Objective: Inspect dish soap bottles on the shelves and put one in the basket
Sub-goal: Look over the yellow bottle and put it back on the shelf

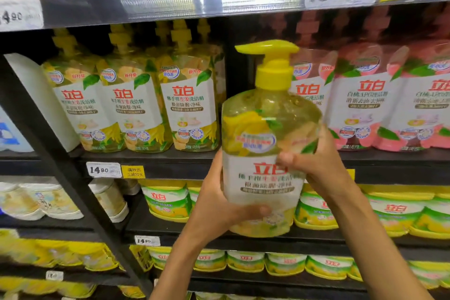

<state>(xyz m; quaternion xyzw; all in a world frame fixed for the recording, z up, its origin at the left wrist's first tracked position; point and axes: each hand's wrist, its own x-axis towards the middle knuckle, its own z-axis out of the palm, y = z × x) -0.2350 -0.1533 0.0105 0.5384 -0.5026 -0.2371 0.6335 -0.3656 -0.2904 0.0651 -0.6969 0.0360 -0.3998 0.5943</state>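
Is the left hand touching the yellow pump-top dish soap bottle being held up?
Touching. The head view shows the left hand wrapped around the yellow pump-top dish soap bottle at its lower left, thumb pressed across the white label.

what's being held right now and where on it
A yellow pump bottle of dish soap, in both hands: the left hand grips its lower body, the right hand its right side at mid-height.
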